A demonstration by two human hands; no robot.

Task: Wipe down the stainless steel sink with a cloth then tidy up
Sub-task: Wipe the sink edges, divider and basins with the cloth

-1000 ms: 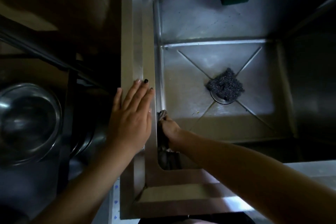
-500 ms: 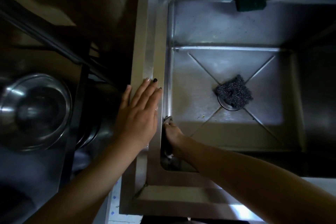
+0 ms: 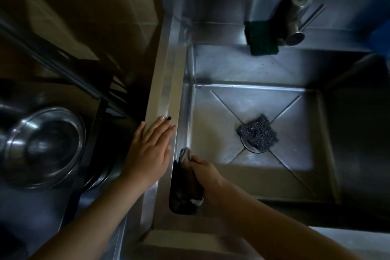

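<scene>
We pressed the one dark crumpled cloth (image 3: 186, 177) against the left inner wall of the square stainless steel sink (image 3: 166, 91), near its front corner, our right hand (image 3: 209, 177) curled round it. Our left hand (image 3: 150, 150) lay flat on the left rim, fingers straight. One grey steel-wool scourer (image 3: 257, 132) sat over the drain, well apart across open basin floor. One green sponge (image 3: 261, 38) rested on the back ledge.

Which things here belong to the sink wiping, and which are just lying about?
Job: sink; cloth, held by right hand against the left wall; left hand flat on the rim.
Lying about: scourer over the drain; green sponge; tap; metal bowl.
</scene>
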